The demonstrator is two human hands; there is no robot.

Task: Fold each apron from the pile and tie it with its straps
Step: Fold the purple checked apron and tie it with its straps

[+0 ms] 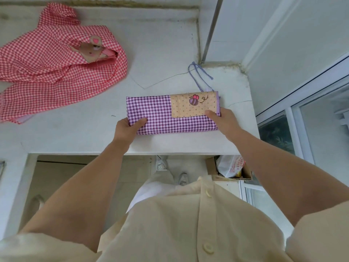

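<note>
A purple gingham apron (160, 114) lies folded into a flat rectangle on the white counter (79, 133), its peach pocket with a bee picture facing up at the right. Its blue-and-white striped straps (198, 76) trail loose behind it toward the wall corner. My left hand (128, 129) grips the folded apron's near left corner, thumb on top. At the near right corner, my right hand (224, 120) holds the edge with the thumb on the pocket. A red gingham apron (56, 67) lies crumpled and unfolded at the far left of the counter.
The counter's front edge runs just below the purple apron. A wall corner and a window frame (302, 87) close in the right side. On the floor to the right stands a cardboard box (230, 169) with a plastic bag in it.
</note>
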